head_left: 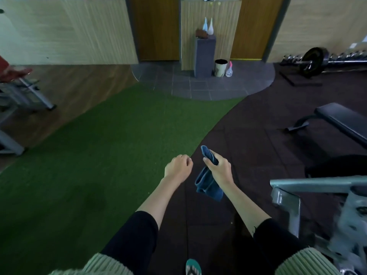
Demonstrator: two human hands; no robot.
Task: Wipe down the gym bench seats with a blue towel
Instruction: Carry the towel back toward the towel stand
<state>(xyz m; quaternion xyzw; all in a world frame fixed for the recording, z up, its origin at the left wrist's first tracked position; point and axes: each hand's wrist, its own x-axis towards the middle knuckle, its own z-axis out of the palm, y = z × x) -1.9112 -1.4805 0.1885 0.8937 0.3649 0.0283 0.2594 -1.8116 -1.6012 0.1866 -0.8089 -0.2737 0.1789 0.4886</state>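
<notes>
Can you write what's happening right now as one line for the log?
right hand: grips towel | left hand: curled, empty | bench: on the right, apart from both hands | towel: touching no bench

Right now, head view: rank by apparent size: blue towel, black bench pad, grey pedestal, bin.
1. black bench pad, though the frame edge cuts it off.
2-3. grey pedestal and blue towel look alike; the towel is nearer and partly hidden by the right hand.
4. bin, smallest.
</notes>
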